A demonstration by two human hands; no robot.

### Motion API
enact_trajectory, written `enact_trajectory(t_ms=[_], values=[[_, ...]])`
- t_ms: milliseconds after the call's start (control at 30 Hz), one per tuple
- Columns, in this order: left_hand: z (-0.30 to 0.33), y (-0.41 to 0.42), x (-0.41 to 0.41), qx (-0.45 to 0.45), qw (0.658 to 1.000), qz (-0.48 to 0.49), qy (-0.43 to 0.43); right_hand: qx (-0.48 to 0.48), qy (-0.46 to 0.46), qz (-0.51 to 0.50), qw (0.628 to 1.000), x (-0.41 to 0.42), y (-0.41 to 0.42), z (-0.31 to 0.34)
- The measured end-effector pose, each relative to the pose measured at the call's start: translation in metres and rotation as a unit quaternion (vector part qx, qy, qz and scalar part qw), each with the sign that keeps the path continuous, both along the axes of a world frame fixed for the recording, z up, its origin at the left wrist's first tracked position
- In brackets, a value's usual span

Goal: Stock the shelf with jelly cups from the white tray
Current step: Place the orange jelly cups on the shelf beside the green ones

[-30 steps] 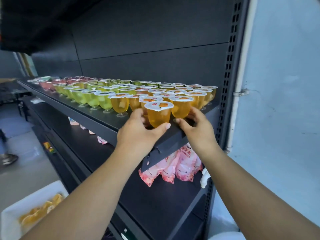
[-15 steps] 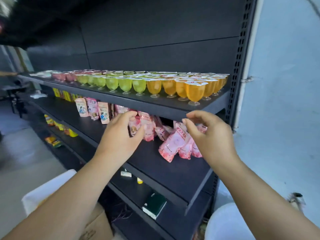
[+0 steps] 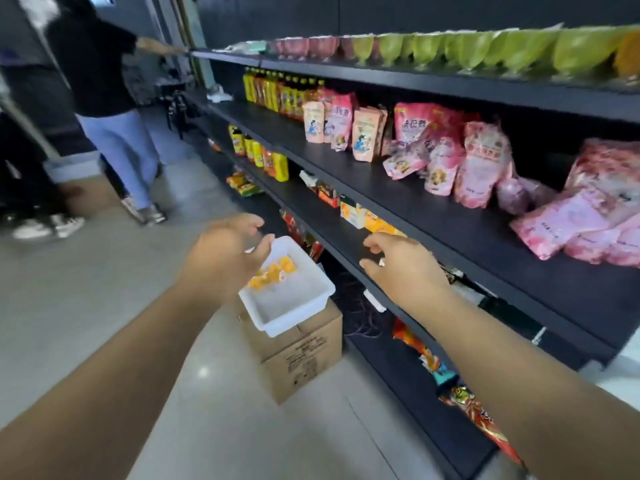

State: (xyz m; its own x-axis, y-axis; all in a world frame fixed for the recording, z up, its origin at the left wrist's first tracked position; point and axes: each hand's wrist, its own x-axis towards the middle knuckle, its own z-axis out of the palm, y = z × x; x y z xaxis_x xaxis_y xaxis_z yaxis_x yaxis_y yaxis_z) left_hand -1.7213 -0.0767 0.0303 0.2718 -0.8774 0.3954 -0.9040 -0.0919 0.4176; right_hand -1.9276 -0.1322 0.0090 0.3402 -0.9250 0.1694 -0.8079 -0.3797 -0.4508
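A white tray [image 3: 298,308] sits on a cardboard box on the floor, with a few orange jelly cups [image 3: 273,271] in its far corner. My left hand [image 3: 221,258] hovers just over the tray's left rim, fingers loosely bent and holding nothing. My right hand [image 3: 401,268] is in the air to the right of the tray, in front of a lower shelf edge, fingers relaxed and empty. The top shelf [image 3: 450,83] carries rows of pink, green and orange jelly cups [image 3: 467,48], blurred.
The cardboard box [image 3: 301,355] stands against the black shelving. Pink snack bags [image 3: 481,164] and yellow packs [image 3: 266,90] fill the middle shelves. A person in light trousers [image 3: 117,133] stands in the aisle at the left. Grey floor lies in front.
Both hands have dropped from the top shelf edge down toward the tray. My view has swung down and left, bringing the tray, box and aisle into sight.
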Motion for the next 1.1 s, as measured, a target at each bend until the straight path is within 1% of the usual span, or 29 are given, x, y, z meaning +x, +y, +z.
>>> enact_trajectory(t_ms=[100,233,333,467,600,667,833,900,1000,1100], values=[[-0.022,-0.007,0.048,0.008,0.998,0.055,0.025,0.037,0.02,0.024,0.999,0.047,-0.026,-0.027],[-0.059,-0.038,0.095,0.043,0.995,0.087,0.024,0.08,0.032,0.038,0.996,0.102,-0.083,-0.064],[-0.086,-0.074,0.125,0.086,0.99,0.108,0.033,0.131,0.042,0.04,0.99,0.143,-0.132,-0.098],[-0.119,-0.127,0.164,0.168,0.977,0.117,0.061,0.236,0.024,0.033,0.971,0.188,-0.19,-0.137],[-0.145,-0.18,0.206,0.195,0.968,0.13,0.087,0.26,0.018,0.007,0.965,0.229,-0.257,-0.156],[-0.16,-0.201,0.226,0.224,0.96,0.128,0.104,0.274,0.018,0.004,0.962,0.25,-0.283,-0.17],[-0.218,-0.276,0.284,0.296,0.93,0.124,0.18,0.325,0.012,-0.031,0.945,0.304,-0.343,-0.224],[-0.249,-0.307,0.303,0.342,0.91,0.118,0.202,0.365,0.018,-0.054,0.929,0.324,-0.356,-0.251],[-0.3,-0.351,0.322,0.382,0.882,0.106,0.255,0.421,0.022,-0.084,0.903,0.349,-0.379,-0.294],[-0.361,-0.394,0.338,0.414,0.852,0.109,0.302,0.464,-0.005,-0.123,0.877,0.373,-0.416,-0.354]])
